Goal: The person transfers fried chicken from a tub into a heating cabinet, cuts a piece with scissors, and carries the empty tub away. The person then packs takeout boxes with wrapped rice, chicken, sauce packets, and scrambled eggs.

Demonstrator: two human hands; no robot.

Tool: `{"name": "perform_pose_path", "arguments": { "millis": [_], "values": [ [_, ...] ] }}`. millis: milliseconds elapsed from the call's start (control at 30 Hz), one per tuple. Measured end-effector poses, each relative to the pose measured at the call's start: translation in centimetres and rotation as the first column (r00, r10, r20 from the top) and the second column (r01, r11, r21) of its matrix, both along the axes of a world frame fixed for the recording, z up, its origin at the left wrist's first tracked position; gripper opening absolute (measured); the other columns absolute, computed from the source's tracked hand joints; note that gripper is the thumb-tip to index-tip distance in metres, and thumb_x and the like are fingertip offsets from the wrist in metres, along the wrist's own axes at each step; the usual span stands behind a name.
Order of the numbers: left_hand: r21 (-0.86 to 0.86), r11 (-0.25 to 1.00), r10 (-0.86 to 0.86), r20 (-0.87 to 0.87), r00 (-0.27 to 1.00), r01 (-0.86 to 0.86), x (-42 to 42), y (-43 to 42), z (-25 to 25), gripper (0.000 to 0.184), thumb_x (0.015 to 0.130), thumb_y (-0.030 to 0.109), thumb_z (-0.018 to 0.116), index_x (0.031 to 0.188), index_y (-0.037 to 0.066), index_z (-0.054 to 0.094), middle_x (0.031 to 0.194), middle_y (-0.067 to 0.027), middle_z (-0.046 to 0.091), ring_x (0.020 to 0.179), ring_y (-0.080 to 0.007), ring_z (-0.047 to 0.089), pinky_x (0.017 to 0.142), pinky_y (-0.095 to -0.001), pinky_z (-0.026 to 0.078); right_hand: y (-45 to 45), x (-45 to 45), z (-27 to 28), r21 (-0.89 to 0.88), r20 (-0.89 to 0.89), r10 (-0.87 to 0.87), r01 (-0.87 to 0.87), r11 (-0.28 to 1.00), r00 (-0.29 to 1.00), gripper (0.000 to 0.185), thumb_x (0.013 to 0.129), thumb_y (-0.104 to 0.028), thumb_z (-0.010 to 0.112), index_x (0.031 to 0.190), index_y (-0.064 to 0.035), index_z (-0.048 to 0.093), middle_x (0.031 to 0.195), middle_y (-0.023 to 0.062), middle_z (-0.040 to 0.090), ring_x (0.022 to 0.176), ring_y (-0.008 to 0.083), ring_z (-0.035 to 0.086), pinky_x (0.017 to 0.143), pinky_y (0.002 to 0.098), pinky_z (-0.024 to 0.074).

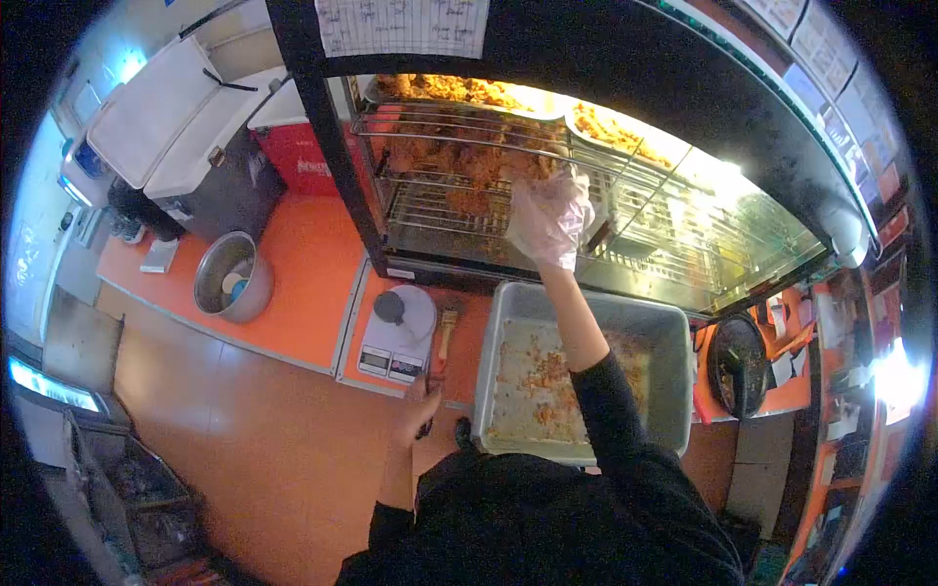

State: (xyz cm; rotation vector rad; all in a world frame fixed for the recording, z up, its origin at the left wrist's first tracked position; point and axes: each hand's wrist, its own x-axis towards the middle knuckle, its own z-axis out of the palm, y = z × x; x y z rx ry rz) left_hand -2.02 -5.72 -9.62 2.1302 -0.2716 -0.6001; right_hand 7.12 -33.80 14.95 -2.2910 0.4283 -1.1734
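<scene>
1. Two hands of mine were in view, set well apart: the right hand point(550, 217) in a clear, crinkled plastic glove, up inside the black-framed glass display case point(334, 146), and the bare left hand point(420, 402) low, near my body.
2. My right hand's fingertips were at the right end of a heap of orange-brown, crumb-coated fried pieces point(469, 146), which lay on a silver wire rack in the case. Glove and food hid my fingers, so I could not tell whether they were apart or closed on a piece.
3. From that hand, most of the heap lay to the left and a little farther in; its long axis ran left to right across the rack. My right hand was plainly the nearer one.
4. My left hand's fingers were curled round a dark, slim object point(425, 428), just on my side of the flat white digital scale point(405, 327) on the orange worktop point(313, 244).
5. Under my right forearm sat a rectangular grey plastic tub point(491, 361), its bottom scattered with orange-brown crumbs point(547, 386).
</scene>
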Motion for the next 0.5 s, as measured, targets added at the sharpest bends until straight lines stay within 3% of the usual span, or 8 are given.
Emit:
{"name": "perform_pose_path", "arguments": {
  "millis": [100,167,233,300,367,433,500],
  "values": [
    [-0.029,0.999,-0.026,-0.057,0.998,0.025,-1.2,0.1,2.6,0.033,0.087,0.025,0.054,0.112,0.003,0.054,0.098,-0.0209,0.062,0.097,-0.0358,0.061,0.081,-0.0426,0.046,-2.0,3.1,-3.0,0.141,0.102,-0.135,0.120,0.983,0.986,0.022,0.073,-0.028,0.067,0.087,-0.0106,0.066,0.079,0.0106,0.065,0.074,0.0266,0.062,0.069,0.0387,0.0486],
    [-0.044,0.998,-0.046,-0.048,0.998,0.044,-1.7,0.1,2.7,0.033,0.088,0.024,0.052,0.113,0.004,0.054,0.100,-0.0203,0.063,0.098,-0.0357,0.061,0.082,-0.0426,0.046,-4.1,4.2,-4.4,-0.333,-0.072,-0.076,0.048,0.942,0.995,0.023,0.069,-0.019,0.063,0.091,-0.0139,0.066,0.085,0.0108,0.066,0.079,0.0264,0.062,0.072,0.0377,0.0486],
    [-0.159,0.987,-0.031,-0.090,0.995,0.017,-2.4,-0.4,4.4,0.033,0.088,0.023,0.052,0.112,0.000,0.053,0.097,-0.0220,0.062,0.096,-0.0349,0.061,0.080,-0.0429,0.046,-4.2,4.8,-4.6,-0.716,0.160,-0.238,0.278,0.641,0.958,0.035,0.063,-0.014,0.060,0.099,-0.0159,0.065,0.093,0.0115,0.066,0.087,0.0268,0.061,0.078,0.0364,0.0489],
    [-0.069,0.992,-0.110,-0.129,0.986,0.101,-1.8,-0.9,0.8,0.032,0.087,0.021,0.051,0.110,-0.001,0.052,0.096,-0.0231,0.062,0.094,-0.0350,0.061,0.079,-0.0434,0.046,-4.6,5.4,-3.1,-0.619,0.232,-0.157,0.270,0.737,0.960,0.029,0.071,-0.027,0.066,0.099,-0.0181,0.067,0.093,0.0054,0.065,0.085,0.0305,0.061,0.074,0.0425,0.0489],
    [0.019,0.982,-0.182,-0.175,0.968,0.188,-1.3,-1.4,-1.7,0.031,0.087,0.019,0.050,0.109,-0.003,0.051,0.095,-0.0243,0.062,0.093,-0.0350,0.061,0.078,-0.0438,0.046,-3.1,4.6,-0.2,-0.219,0.079,-0.127,0.141,0.966,0.989,0.031,0.072,-0.027,0.062,0.101,-0.0161,0.066,0.102,0.0064,0.064,0.092,0.0320,0.060,0.078,0.0447,0.0478],
    [-0.136,0.989,-0.050,0.054,0.997,0.057,-1.8,-2.1,-2.4,0.031,0.085,0.019,0.047,0.105,-0.004,0.052,0.095,-0.0258,0.062,0.091,-0.0370,0.061,0.078,-0.0442,0.046,-3.4,5.1,0.8,-0.210,-0.105,-0.202,0.177,0.962,0.974,0.046,0.078,-0.042,0.060,0.113,-0.0130,0.061,0.114,0.0103,0.061,0.106,0.0317,0.056,0.088,0.0475,0.0440],
    [-0.162,0.985,-0.057,0.047,0.997,0.064,-1.5,-3.2,0.3,0.032,0.083,0.019,0.047,0.105,-0.004,0.052,0.095,-0.0261,0.062,0.093,-0.0381,0.061,0.079,-0.0444,0.046,-4.7,6.5,1.0,-0.202,-0.210,-0.238,0.196,0.960,0.948,0.053,0.081,-0.049,0.057,0.119,-0.0123,0.058,0.120,0.0115,0.060,0.112,0.0311,0.054,0.093,0.0481,0.0419]
  ]
}}
